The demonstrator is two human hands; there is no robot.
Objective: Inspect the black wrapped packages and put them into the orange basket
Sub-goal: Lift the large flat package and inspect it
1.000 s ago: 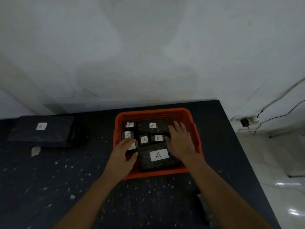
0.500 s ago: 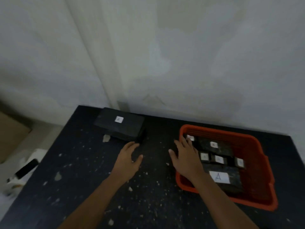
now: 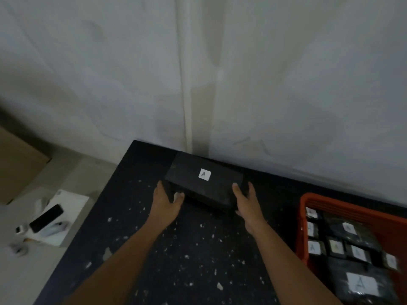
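We are looking down at a dark speckled table [image 3: 198, 260]. A big black wrapped package [image 3: 198, 188] is lying flat at its far edge, close against the pale wall [image 3: 286, 84], with a small white label [image 3: 204, 174] marked A facing up on its top. We are holding our two bare hands at either end of it. Our left hand [image 3: 166, 202] is sitting at the near left corner, fingers straight and spread, thumb pointing in along the near side. It is wide open and gripping nothing, and we cannot tell whether its fingertips are actually touching the wrap. Our right hand [image 3: 246, 202] is bracketing the right end, the thumb lying up over the top near edge and the fingers running straight along the end face, loosely open rather than clamped. The orange basket [image 3: 308, 205] is standing to the right on the same table, well apart from the big package and partly cut off by the frame. Smaller packages [image 3: 352, 236] in black wrap are lying packed side by side inside it, each showing a white tag with mostly blurred lettering. Off the table's left edge, a cardboard box [image 3: 19, 164] is standing on the floor, and nearer us a dark phone [image 3: 46, 217] is lying on a white sheet [image 3: 70, 208].
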